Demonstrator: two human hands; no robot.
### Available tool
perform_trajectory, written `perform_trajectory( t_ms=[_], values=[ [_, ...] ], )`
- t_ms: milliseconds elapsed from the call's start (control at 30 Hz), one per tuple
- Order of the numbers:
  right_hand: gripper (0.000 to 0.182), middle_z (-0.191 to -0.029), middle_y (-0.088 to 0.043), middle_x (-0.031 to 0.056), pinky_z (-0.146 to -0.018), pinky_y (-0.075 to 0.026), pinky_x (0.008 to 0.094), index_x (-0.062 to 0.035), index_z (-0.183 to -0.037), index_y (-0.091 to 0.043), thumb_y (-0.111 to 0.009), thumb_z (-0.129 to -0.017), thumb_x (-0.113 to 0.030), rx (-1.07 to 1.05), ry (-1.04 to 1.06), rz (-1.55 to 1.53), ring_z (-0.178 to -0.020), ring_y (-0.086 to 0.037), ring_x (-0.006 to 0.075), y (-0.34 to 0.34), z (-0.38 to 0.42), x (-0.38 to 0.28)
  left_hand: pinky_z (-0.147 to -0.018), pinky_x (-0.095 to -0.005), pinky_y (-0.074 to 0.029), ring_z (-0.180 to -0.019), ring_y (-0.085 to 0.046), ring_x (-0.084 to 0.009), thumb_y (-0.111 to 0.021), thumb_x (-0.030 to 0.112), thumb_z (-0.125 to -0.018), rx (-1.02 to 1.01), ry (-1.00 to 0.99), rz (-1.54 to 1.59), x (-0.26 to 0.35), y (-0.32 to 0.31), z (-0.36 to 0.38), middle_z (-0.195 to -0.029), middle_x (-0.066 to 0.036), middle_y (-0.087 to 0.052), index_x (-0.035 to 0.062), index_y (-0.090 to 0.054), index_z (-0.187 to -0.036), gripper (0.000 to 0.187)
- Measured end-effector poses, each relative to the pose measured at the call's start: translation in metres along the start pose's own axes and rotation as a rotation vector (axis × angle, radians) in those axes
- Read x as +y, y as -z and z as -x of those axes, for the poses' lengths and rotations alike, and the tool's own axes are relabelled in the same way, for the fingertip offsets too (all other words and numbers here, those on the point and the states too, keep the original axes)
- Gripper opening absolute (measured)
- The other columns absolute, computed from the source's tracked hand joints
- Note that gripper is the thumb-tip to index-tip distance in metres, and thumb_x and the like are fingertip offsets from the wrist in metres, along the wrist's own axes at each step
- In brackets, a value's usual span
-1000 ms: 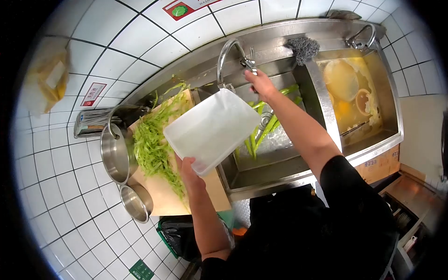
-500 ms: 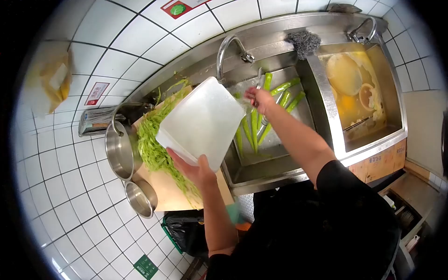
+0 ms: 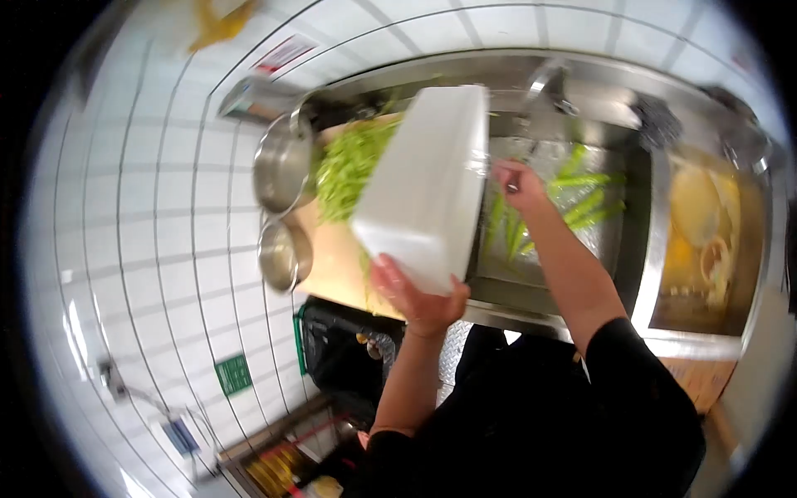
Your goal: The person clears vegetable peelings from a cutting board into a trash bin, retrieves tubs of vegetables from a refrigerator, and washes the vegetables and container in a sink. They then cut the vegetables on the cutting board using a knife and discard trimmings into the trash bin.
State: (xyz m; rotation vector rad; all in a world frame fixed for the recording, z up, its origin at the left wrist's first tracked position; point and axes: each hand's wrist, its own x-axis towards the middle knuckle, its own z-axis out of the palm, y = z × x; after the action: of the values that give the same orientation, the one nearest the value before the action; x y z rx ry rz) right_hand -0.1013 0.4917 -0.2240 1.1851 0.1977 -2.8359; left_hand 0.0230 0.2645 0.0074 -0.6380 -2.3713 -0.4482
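Observation:
My left hand (image 3: 421, 297) grips the lower end of a white plastic container (image 3: 423, 178), which is tipped on its side between the board and the sink. My right hand (image 3: 516, 184) is closed beside the container's right edge, above the sink; a small dark thing shows at its fingers, too blurred to name. Below it, long green vegetable stalks (image 3: 585, 199) lie in the wet steel sink (image 3: 635, 216). Light green shredded peelings (image 3: 349, 170) are heaped on the wooden board (image 3: 332, 257), partly hidden by the container.
Two steel pots (image 3: 281, 170) stand left of the board. A faucet (image 3: 548, 79) and steel wool (image 3: 656, 120) are at the sink's back. The right basin (image 3: 706, 307) holds yellowish water and dishes. A black-lined bin (image 3: 336, 340) stands below the board.
The view has swung left. The container has been turned from flat to steeply tilted, and my right hand has come from above the stalks to the container's edge.

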Motion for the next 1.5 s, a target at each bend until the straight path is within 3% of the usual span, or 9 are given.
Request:
perform_trajectory(
  t_ms=[100, 167, 467, 567, 767, 1267, 1333, 1467, 1500],
  values=[
    [0.044, -0.107, -0.067, 0.0135, -0.061, -0.057, 0.0258, -0.0081, -0.133, -0.051, -0.060, -0.090, -0.004, -0.014, -0.054, 0.040, -0.073, -0.061, 0.0172, 0.001, -0.011, 0.007, -0.092, -0.0605, -0.043, -0.119, -0.046, -0.0522, -0.076, 0.045, -0.072, 0.032, 0.071, 0.104, 0.011, 0.012, 0.000, -0.139, -0.041, -0.035, 0.0069, -0.029, -0.154, 0.103],
    [0.044, -0.123, -0.063, 0.0153, -0.095, -0.054, 0.0450, -0.0062, -0.139, -0.046, -0.052, -0.099, -0.023, -0.362, -0.134, 0.094, -0.106, -0.064, 0.0292, 0.041, -0.054, 0.018, -0.083, -0.0573, -0.047, -0.110, -0.053, -0.0494, -0.080, 0.041, -0.069, 0.079, -0.013, 0.175, 0.014, 0.023, -0.015, -0.130, -0.038, -0.043, 0.0087, -0.041, -0.147, 0.093],
    [0.033, -0.109, -0.063, 0.0100, -0.079, -0.047, 0.0370, -0.0093, -0.127, -0.051, -0.054, -0.098, -0.025, -0.033, -0.064, 0.318, -0.089, -0.057, 0.0225, 0.052, -0.008, 0.013, -0.098, -0.0577, -0.043, -0.114, -0.052, -0.0486, -0.087, 0.038, -0.054, -0.192, -0.224, 0.403, -0.019, 0.051, 0.008, -0.131, -0.030, -0.047, 0.0266, -0.055, -0.135, 0.088],
    [0.029, -0.104, -0.063, 0.0082, -0.073, -0.045, 0.0343, -0.0104, -0.123, -0.053, -0.055, -0.098, -0.026, 0.009, -0.036, 0.410, -0.083, -0.054, 0.0203, 0.064, 0.000, 0.007, -0.094, -0.0570, -0.046, -0.113, -0.054, -0.0460, -0.081, 0.040, -0.063, -0.193, -0.280, 0.275, -0.026, 0.061, 0.015, -0.128, -0.027, -0.050, 0.0329, -0.057, -0.132, 0.073],
    [0.022, -0.095, -0.062, 0.0046, -0.062, -0.041, 0.0290, -0.0125, -0.115, -0.057, -0.057, -0.098, -0.027, 0.084, 0.013, 0.567, -0.071, -0.049, 0.0158, 0.068, 0.015, -0.002, -0.097, -0.0549, -0.044, -0.109, -0.056, -0.0426, -0.075, 0.037, -0.072, -0.082, -0.483, 0.203, -0.063, 0.110, 0.028, -0.125, -0.026, -0.053, 0.0306, -0.052, -0.136, 0.068],
    [0.014, -0.071, -0.061, -0.0043, -0.034, -0.031, 0.0156, -0.0177, -0.095, -0.067, -0.061, -0.098, -0.031, 0.151, 0.089, 0.645, -0.042, -0.037, 0.0046, 0.070, 0.011, -0.014, -0.098, -0.0533, -0.046, -0.111, -0.055, -0.0396, -0.062, 0.025, -0.086, 0.048, -0.413, -0.043, -0.135, 0.185, 0.079, -0.122, -0.024, -0.057, 0.0295, -0.051, -0.136, 0.051],
    [0.018, -0.068, -0.057, -0.0049, -0.035, -0.030, 0.0158, -0.0178, -0.091, -0.065, -0.062, -0.098, -0.033, 0.057, 0.169, 0.702, -0.042, -0.034, 0.0046, 0.023, 0.092, 0.033, -0.098, -0.0526, -0.047, -0.110, -0.056, -0.0398, -0.059, 0.024, -0.088, 0.055, -0.411, -0.050, -0.142, 0.190, 0.077, -0.123, -0.024, -0.057, 0.0290, -0.053, -0.135, 0.048],
    [0.025, -0.078, -0.058, -0.0026, -0.039, -0.028, 0.0191, -0.0102, -0.099, -0.065, -0.062, -0.100, -0.035, 0.322, 0.039, 0.838, -0.045, -0.032, 0.0056, 0.057, 0.059, 0.011, -0.097, -0.0504, -0.049, -0.108, -0.058, -0.0395, -0.060, 0.025, -0.088, 0.091, -0.390, -0.052, -0.150, 0.192, 0.079, -0.122, -0.024, -0.058, 0.0276, -0.058, -0.131, 0.043],
    [0.026, -0.067, -0.054, -0.0057, -0.037, -0.028, 0.0152, -0.0175, -0.086, -0.061, -0.063, -0.098, -0.040, 0.119, 0.040, 0.831, -0.043, -0.032, 0.0022, 0.066, 0.060, 0.005, -0.096, -0.0498, -0.049, -0.107, -0.059, -0.0393, -0.060, 0.025, -0.088, 0.113, -0.384, -0.066, -0.154, 0.192, 0.078, -0.122, -0.024, -0.058, 0.0272, -0.059, -0.130, 0.042]
  ],
)
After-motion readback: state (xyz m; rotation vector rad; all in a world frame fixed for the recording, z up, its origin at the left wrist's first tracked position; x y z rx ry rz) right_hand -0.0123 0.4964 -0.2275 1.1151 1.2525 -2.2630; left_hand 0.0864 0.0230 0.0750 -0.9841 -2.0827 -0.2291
